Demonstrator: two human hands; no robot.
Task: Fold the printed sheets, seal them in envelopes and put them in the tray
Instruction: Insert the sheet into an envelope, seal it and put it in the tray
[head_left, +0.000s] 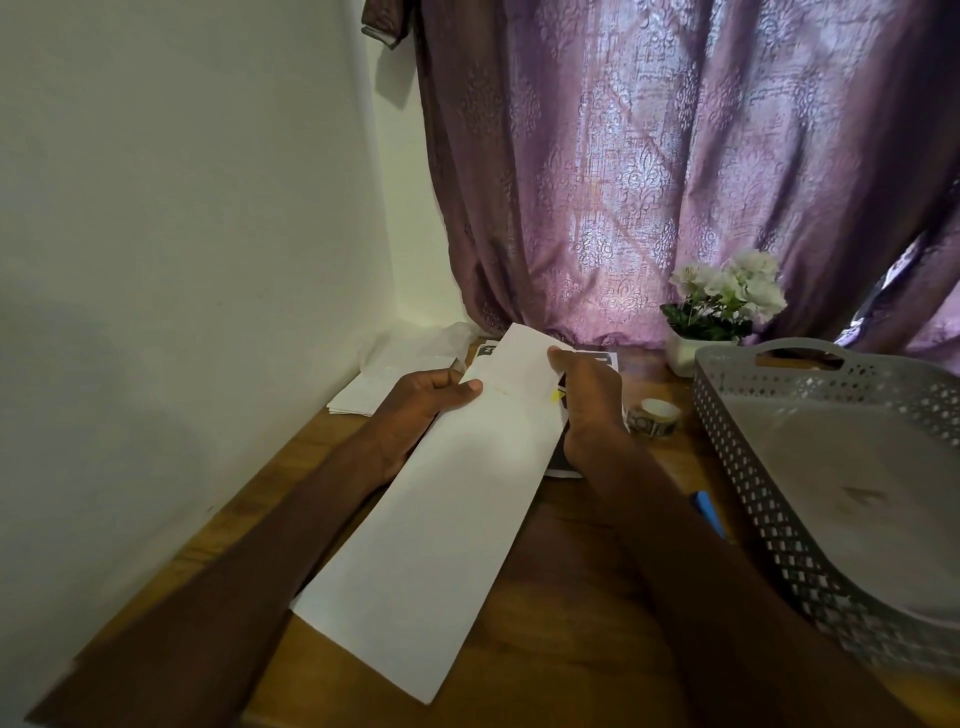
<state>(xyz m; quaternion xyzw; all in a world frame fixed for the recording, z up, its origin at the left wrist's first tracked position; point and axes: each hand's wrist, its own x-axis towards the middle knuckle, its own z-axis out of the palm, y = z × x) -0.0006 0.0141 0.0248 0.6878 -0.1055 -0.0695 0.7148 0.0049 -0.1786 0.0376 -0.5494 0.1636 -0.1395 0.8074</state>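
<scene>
Wooden table (571, 597) sits against a white wall (182, 208) on the left, with a purple patterned curtain (675, 156) hanging behind its far edge. White pot of white flowers (722, 306) stands at the far edge in front of the curtain; a patterned tape roll (653, 418) lies on the tabletop nearer the camera. Blue pen-like item (707, 513) rests on the table nearer still, largely hidden; type cannot be confirmed.

Home room: purple curtain (675, 171), potted flowers (722, 301), wooden table (571, 597).

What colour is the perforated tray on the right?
Grey tray with a diamond-hole lattice wall; head view shows it.
</scene>
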